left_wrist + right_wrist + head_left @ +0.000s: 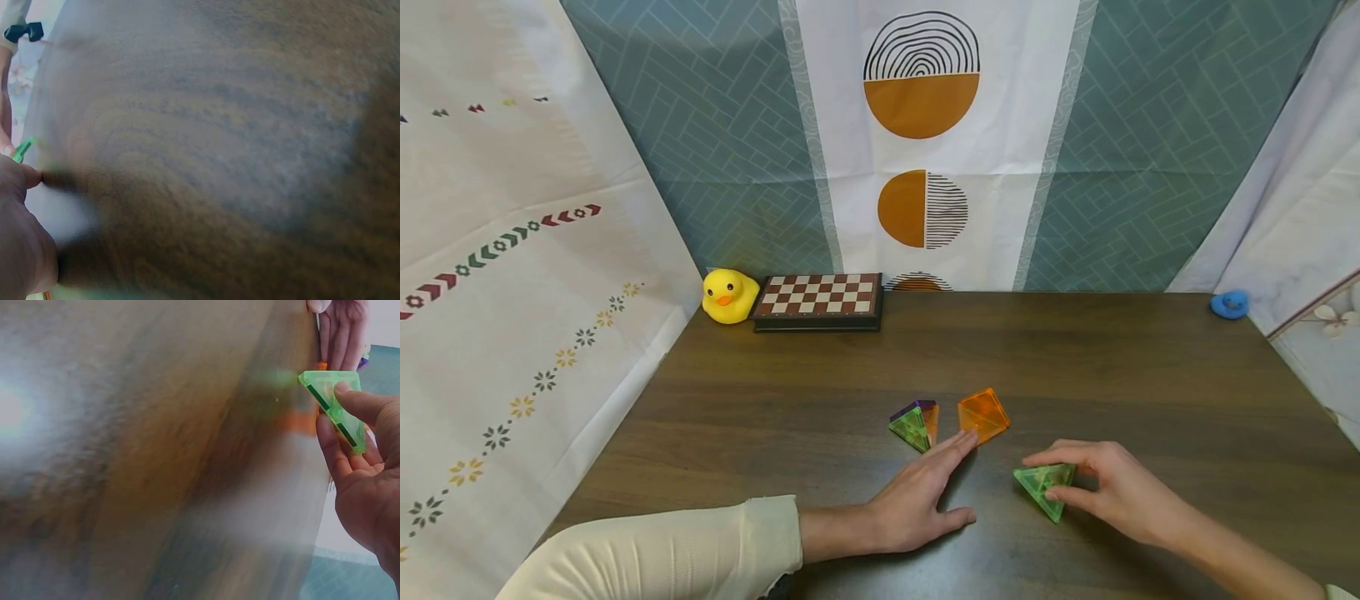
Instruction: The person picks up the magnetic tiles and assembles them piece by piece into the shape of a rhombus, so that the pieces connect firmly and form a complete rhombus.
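Observation:
My right hand [1112,492] pinches a translucent green triangular magnetic tile [1047,485] between thumb and fingers. In the right wrist view this tile [331,394] shows dark strips along one edge. My left hand [917,504] lies with fingers extended, its fingertips at the near edge of an orange translucent tile [988,410]. Just left of that tile sits a small built shape [913,425] with green, purple and orange faces, partly behind the left fingers. In the left wrist view, only part of the left hand [25,231] shows at the left edge.
At the back left of the wooden table [1112,367] stand a yellow rubber duck [730,296] and a checkered game box [817,297]. A small blue duck-like toy [1229,304] is at the back right. Patterned cloths [760,125] hang behind and beside the table.

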`<state>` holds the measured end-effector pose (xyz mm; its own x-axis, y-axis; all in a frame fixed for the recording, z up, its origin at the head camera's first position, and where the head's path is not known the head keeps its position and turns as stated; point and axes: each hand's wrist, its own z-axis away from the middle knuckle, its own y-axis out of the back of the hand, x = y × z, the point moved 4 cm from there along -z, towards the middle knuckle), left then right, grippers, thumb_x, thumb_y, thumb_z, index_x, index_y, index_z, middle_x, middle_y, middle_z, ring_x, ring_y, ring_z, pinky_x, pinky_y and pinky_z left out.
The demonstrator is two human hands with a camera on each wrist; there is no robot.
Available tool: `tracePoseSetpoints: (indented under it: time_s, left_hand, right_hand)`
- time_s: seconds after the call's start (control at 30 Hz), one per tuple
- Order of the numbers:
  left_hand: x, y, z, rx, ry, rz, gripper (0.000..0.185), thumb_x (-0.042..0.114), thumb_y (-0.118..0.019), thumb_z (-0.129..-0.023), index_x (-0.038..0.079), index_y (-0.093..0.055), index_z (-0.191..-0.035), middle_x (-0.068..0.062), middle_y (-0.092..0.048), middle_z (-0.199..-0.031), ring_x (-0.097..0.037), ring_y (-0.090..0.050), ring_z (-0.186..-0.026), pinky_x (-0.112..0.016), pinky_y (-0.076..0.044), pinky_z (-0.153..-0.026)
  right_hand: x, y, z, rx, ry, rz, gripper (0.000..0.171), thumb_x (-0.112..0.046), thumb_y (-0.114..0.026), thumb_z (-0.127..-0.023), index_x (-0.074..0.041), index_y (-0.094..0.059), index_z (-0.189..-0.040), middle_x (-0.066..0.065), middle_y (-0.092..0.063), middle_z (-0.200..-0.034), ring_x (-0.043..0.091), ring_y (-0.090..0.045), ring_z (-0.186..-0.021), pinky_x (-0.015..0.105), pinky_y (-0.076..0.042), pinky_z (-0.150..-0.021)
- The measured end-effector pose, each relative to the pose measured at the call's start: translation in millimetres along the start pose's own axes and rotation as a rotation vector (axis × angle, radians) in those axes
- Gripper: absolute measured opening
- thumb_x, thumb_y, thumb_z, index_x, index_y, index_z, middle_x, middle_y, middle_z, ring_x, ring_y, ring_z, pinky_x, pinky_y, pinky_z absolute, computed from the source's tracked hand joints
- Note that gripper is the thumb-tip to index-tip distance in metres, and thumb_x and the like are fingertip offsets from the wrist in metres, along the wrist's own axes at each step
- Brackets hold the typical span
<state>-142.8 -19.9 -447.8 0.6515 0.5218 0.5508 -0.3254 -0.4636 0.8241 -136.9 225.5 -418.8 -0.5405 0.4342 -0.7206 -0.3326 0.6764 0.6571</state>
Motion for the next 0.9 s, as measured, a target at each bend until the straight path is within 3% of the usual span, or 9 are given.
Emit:
tracePoseSetpoints:
  time_s: [0.1, 0.27, 0.57, 0.9]
  left_hand:
    - [0.2, 0.3, -0.1, -0.003, 0.001, -0.002, 0.089, 0.035, -0.074, -0.090, 0.010, -0.022, -0.158, -0.007, -0.025, -0.162, -0.017, -0.024, -0.148, -0.042, -0.031, -0.115]
    - [0.2, 0.4, -0.5, -0.007, -0.001, -0.002, 0.089, 0.036, -0.073, -0.091, 0.010, -0.022, -0.158, -0.007, -0.025, -0.162, -0.017, -0.024, -0.148, -0.042, -0.031, -0.115]
    - [0.4, 0.5, -0.6, -0.007, -0.003, -0.002, 0.088, 0.035, -0.074, -0.090, 0.009, -0.022, -0.158, -0.007, -0.025, -0.162, -0.017, -0.025, -0.148, -0.042, -0.031, -0.115]
    - [-0.1, 0.6, -0.7, -0.008, 0.002, 0.006, 0.089, 0.034, -0.074, -0.090, 0.009, -0.023, -0.158, -0.008, -0.026, -0.162, -0.018, -0.024, -0.148, -0.041, -0.029, -0.116]
  right_hand:
    - [-1, 1, -4, 0.011, -0.006, 0.009, 0.036, -0.014, -0.077, -0.087, -0.018, -0.069, -0.121, -0.010, -0.069, -0.108, 0.008, -0.064, -0.087, 0.023, -0.055, -0.080]
    - [-2, 0, -11, 0.036, -0.021, 0.060, 0.034, -0.014, -0.079, -0.085, -0.027, -0.068, -0.114, -0.014, -0.069, -0.105, 0.006, -0.063, -0.086, 0.022, -0.054, -0.081]
    - [-1, -3, -23, 0.073, -0.002, 0.080, 0.026, -0.020, -0.080, -0.085, -0.028, -0.065, -0.104, -0.015, -0.067, -0.099, 0.007, -0.065, -0.089, 0.027, -0.055, -0.080]
    - [2, -5, -31, 0.076, 0.005, 0.107, 0.027, -0.016, -0.080, -0.084, -0.028, -0.065, -0.103, -0.018, -0.067, -0.096, 0.006, -0.065, -0.090, 0.031, -0.056, -0.081]
